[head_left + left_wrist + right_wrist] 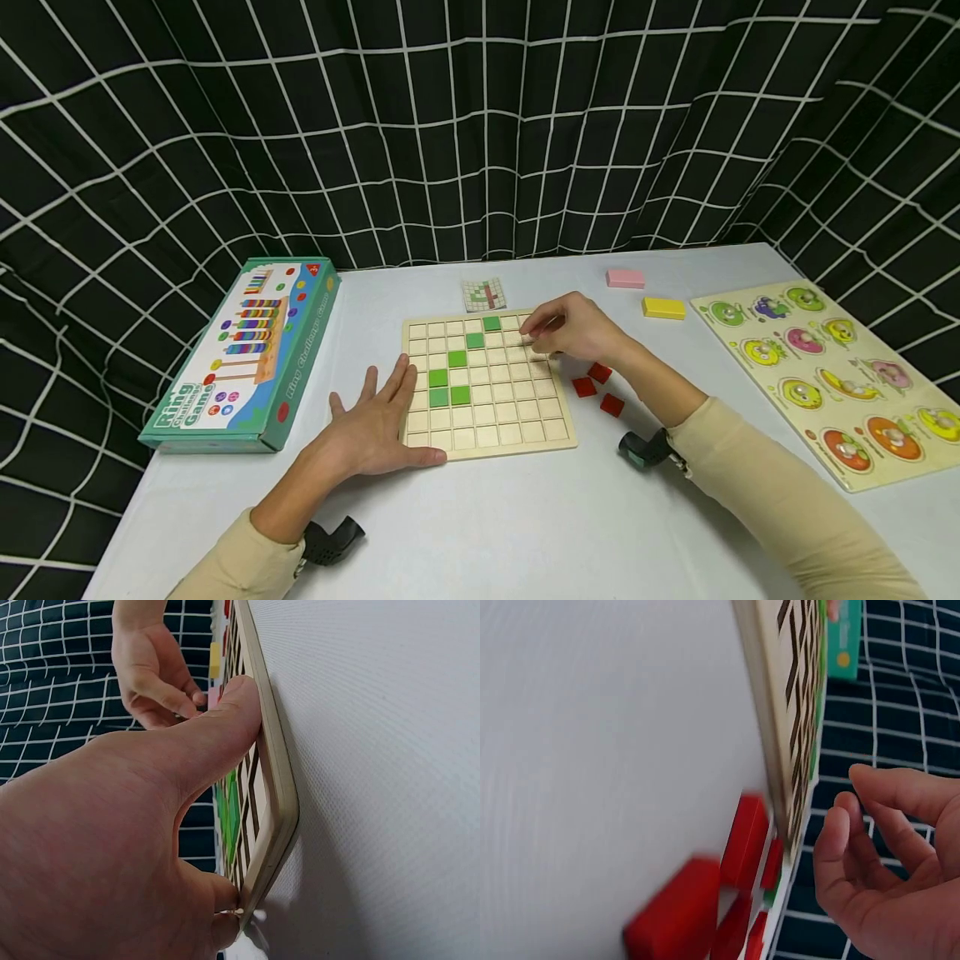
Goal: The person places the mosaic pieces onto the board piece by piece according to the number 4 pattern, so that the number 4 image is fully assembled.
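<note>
While the left hand (372, 435) is lying spread around the near left corner of the gridded board (510, 412), thumb along the near edge, the right hand (581, 329) is reaching over the far right corner, thumb and fingers curving towards one another. I'm not making out any piece between those fingertips, so whether they are gripping one I can't tell. The board is sitting mid-way across the white table (487, 533), six green tiles (457, 358) filling some cells and red tiles (584, 387) lying just beyond its right edge. To do this well, I'd be steadying the board with light pressure, lowering each tile level and square to the grid lines, and checking rows against the small patterned card (483, 295). The right hand is hiding some cells, the left wrist view is showing the board nearly edge-on, and the right wrist view is blurring the red tiles beside an unclear scrap of green (772, 892).
</note>
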`<state>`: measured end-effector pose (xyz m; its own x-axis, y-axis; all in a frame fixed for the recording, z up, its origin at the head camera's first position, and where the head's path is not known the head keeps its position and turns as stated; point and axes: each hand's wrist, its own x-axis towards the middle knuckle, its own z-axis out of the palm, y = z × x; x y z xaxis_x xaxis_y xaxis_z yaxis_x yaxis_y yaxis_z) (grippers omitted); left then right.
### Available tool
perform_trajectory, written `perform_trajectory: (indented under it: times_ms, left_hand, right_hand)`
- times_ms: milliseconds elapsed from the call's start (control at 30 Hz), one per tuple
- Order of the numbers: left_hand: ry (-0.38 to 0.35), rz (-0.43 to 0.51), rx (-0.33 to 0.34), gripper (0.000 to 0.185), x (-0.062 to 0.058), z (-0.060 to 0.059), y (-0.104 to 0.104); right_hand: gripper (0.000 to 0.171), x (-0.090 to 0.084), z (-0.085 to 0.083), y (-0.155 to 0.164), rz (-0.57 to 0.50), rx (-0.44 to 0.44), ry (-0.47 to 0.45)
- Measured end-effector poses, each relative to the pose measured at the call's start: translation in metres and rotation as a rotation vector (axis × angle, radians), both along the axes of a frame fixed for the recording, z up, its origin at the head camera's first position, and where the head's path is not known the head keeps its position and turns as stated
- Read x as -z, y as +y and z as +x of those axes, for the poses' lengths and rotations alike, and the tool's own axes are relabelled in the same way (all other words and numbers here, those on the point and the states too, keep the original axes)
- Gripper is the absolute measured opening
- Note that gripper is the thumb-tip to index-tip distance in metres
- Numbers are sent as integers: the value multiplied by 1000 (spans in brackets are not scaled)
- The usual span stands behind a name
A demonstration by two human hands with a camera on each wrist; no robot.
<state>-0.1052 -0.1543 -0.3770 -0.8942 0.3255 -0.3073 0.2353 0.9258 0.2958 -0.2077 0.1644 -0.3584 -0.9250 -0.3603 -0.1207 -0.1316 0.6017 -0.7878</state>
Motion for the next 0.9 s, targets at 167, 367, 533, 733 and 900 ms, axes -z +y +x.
perform_trajectory:
  times_ms: [167, 367, 533, 733, 900]
  left_hand:
    - [3, -10, 2, 128, 1, -1, 0]
    - [0, -10, -2, 128, 2, -2, -1]
    - [-7, -5, -6, 128, 2, -2, -2]
    - [-8, -14, -3, 128, 1, -3, -2]
    - [-18, -15, -1, 128, 0, -3, -2]
  right_hand:
    - [23, 0, -6, 13, 22, 39, 8]
    - [25, 1, -12, 27, 1, 62, 26]
    - [28, 3, -20, 34, 20, 74, 16]
    - [33, 7, -25, 38, 44, 76, -6]
    - [36, 11, -29, 38, 63, 75, -10]
